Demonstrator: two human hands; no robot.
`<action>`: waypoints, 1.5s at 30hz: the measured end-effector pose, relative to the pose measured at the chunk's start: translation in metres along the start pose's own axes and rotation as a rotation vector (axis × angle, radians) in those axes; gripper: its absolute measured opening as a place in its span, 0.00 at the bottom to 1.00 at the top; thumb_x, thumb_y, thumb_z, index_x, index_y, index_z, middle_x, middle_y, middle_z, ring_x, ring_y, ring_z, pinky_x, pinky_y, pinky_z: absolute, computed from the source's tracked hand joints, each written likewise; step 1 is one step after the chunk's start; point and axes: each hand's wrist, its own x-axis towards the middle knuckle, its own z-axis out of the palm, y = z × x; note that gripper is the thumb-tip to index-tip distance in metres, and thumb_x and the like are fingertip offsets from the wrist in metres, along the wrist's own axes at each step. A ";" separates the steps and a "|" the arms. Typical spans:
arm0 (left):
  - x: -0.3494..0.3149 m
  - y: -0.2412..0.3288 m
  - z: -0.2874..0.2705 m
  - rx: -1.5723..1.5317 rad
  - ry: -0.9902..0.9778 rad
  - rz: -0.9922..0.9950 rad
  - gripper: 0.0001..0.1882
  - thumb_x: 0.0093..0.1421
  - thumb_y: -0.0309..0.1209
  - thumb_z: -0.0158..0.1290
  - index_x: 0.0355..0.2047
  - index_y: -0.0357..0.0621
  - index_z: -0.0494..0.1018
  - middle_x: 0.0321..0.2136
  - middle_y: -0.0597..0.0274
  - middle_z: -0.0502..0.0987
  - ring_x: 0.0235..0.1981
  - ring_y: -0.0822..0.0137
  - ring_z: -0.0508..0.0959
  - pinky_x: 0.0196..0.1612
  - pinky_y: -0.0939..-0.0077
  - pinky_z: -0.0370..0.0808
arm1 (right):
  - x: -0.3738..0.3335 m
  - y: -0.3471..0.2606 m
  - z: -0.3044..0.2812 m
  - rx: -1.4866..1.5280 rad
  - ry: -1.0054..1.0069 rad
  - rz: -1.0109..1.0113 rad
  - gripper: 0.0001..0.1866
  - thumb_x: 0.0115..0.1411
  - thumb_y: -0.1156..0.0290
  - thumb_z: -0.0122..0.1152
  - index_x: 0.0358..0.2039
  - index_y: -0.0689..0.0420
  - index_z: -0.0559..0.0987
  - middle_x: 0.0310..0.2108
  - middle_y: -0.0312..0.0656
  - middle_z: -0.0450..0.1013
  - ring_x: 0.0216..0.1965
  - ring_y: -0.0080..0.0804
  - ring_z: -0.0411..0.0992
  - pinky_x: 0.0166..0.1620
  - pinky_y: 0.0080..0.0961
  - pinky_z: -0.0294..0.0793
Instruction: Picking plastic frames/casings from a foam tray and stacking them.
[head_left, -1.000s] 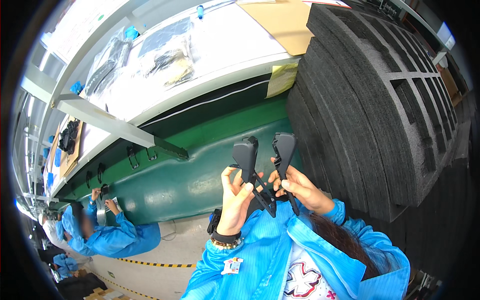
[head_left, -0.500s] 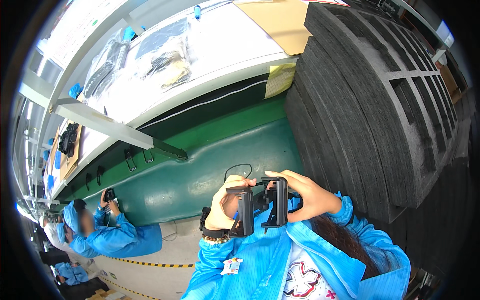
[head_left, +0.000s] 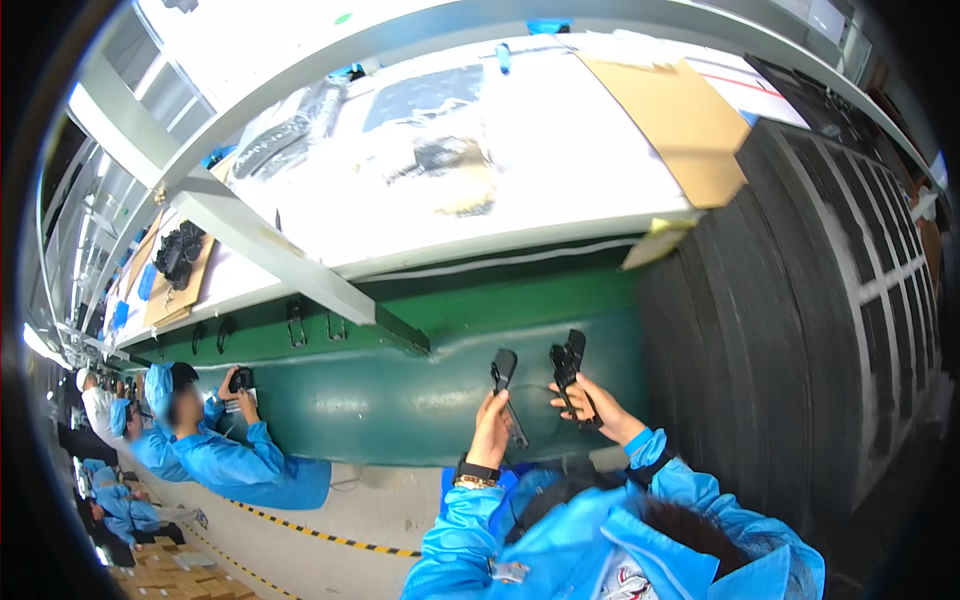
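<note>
My left hand is closed around a slim black plastic bracket, which stands up above the fingers, with a narrow arm slanting down beside them. My right hand grips a second black plastic bracket, bulkier and jointed-looking, with a part running down along the palm. A gap separates the two pieces, and both are held above the green mat. What the brackets belong to cannot be made out. The fingertips behind each piece are partly hidden.
A white worktable carries bagged dark parts and a cardboard sheet. Stacked black foam trays rise at the right. A grey metal post crosses at the left. A co-worker in blue sits at the left.
My hands have moved forward over the mat, and the two black brackets have turned from facing each other near my chest to standing apart. The view has shifted, showing more tabletop.
</note>
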 end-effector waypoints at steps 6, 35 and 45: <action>0.161 0.000 -0.086 0.314 0.227 0.263 0.18 0.67 0.36 0.47 0.53 0.39 0.67 0.34 0.66 0.72 0.33 0.71 0.70 0.39 0.77 0.67 | 0.139 0.013 -0.048 0.020 0.127 -0.063 0.34 0.68 0.47 0.37 0.59 0.66 0.60 0.58 0.51 0.64 0.55 0.44 0.69 0.52 0.38 0.76; -0.026 0.067 0.240 0.852 -0.877 1.117 0.19 0.54 0.24 0.58 0.47 0.39 0.72 0.54 0.52 0.68 0.48 0.58 0.74 0.49 0.69 0.73 | -0.267 -0.082 0.127 -1.418 1.462 -1.426 0.13 0.37 0.79 0.59 0.28 0.56 0.79 0.26 0.36 0.75 0.27 0.32 0.73 0.31 0.27 0.72; -0.123 0.048 0.429 1.254 -1.440 1.761 0.43 0.29 0.47 0.71 0.47 0.45 0.69 0.43 0.60 0.71 0.52 0.58 0.68 0.64 0.49 0.48 | -0.401 -0.068 0.090 -0.974 1.636 -1.203 0.26 0.60 0.67 0.57 0.57 0.58 0.66 0.59 0.47 0.59 0.57 0.42 0.62 0.55 0.35 0.66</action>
